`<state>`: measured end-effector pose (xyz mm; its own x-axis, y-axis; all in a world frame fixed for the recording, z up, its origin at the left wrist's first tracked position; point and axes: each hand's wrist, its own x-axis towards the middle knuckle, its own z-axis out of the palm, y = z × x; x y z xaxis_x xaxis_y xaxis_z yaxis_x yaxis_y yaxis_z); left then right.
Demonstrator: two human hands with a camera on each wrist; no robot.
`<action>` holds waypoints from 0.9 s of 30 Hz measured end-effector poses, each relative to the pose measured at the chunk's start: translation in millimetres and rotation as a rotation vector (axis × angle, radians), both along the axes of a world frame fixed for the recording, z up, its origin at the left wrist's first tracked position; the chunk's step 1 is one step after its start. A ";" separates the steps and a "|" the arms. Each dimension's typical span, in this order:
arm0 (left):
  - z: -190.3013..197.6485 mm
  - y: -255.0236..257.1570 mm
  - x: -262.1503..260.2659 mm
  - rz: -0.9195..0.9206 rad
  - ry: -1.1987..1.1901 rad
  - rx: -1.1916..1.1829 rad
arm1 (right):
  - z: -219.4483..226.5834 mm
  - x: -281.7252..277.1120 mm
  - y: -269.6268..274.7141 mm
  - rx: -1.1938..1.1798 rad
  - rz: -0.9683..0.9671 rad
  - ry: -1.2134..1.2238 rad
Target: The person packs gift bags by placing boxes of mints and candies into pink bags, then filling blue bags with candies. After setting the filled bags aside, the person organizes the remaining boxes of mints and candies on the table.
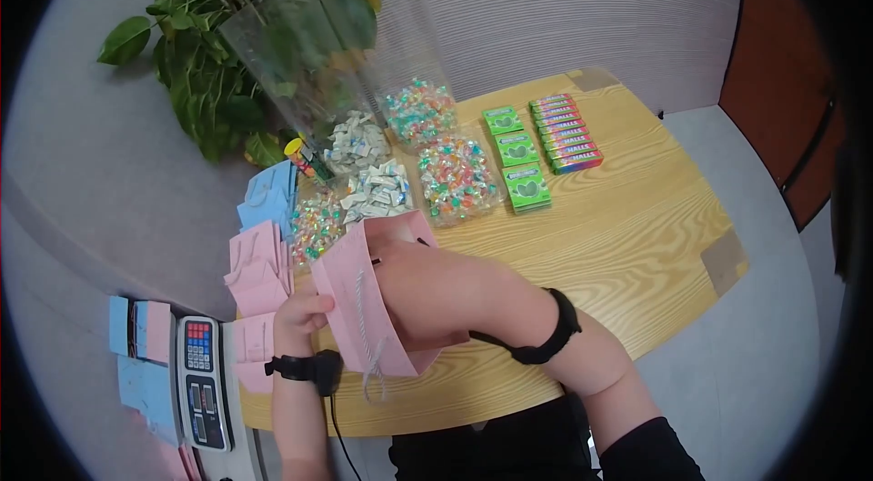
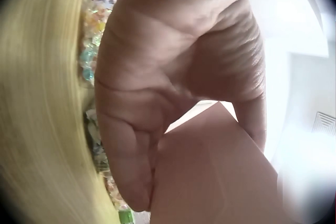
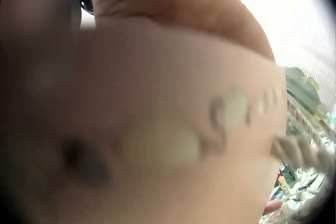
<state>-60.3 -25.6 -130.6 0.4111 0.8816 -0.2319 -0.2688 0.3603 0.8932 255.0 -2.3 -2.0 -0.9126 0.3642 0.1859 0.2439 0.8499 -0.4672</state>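
Observation:
A pink paper bag (image 1: 350, 308) with a pale rope handle is tilted over the table's near edge. My left hand (image 1: 305, 313) grips its left side; in the left wrist view the pink panel (image 2: 215, 171) lies between the thumb and fingers of that hand (image 2: 157, 66). The right arm reaches into the bag's mouth, and the bag hides the right hand in the head view. In the right wrist view a blurred pink bag wall (image 3: 157, 92) covers most of the picture, below bare skin; the right fingers cannot be seen.
Clear trays of wrapped candies (image 1: 459, 181), green boxes (image 1: 518, 149) and a row of HALLS packs (image 1: 568, 135) stand beyond the bag. Folded pink bags (image 1: 255, 267) and blue bags (image 1: 268, 195) lie left, near a scale (image 1: 205, 381). A plant (image 1: 214, 72) stands behind.

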 end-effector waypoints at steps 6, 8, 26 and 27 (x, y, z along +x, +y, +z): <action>1.5 -9.2 18.1 -0.006 -0.027 -0.006 | 24.0 14.3 9.3 -0.275 -0.022 -0.123; -1.8 -7.9 15.1 0.003 -0.061 0.000 | 21.7 14.2 16.1 -0.273 -0.048 0.071; -4.8 2.5 19.8 -0.061 -0.006 -0.138 | -13.9 97.6 91.3 0.137 -1.138 0.123; -4.7 2.6 20.3 -0.070 -0.018 -0.127 | -27.0 101.1 95.7 0.112 -1.181 -0.052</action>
<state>-40.0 -23.0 -135.3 0.4759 0.8144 -0.3321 -0.2547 0.4890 0.8343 356.2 93.3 -28.9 -0.0296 0.9695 0.2432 0.9209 0.1211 -0.3706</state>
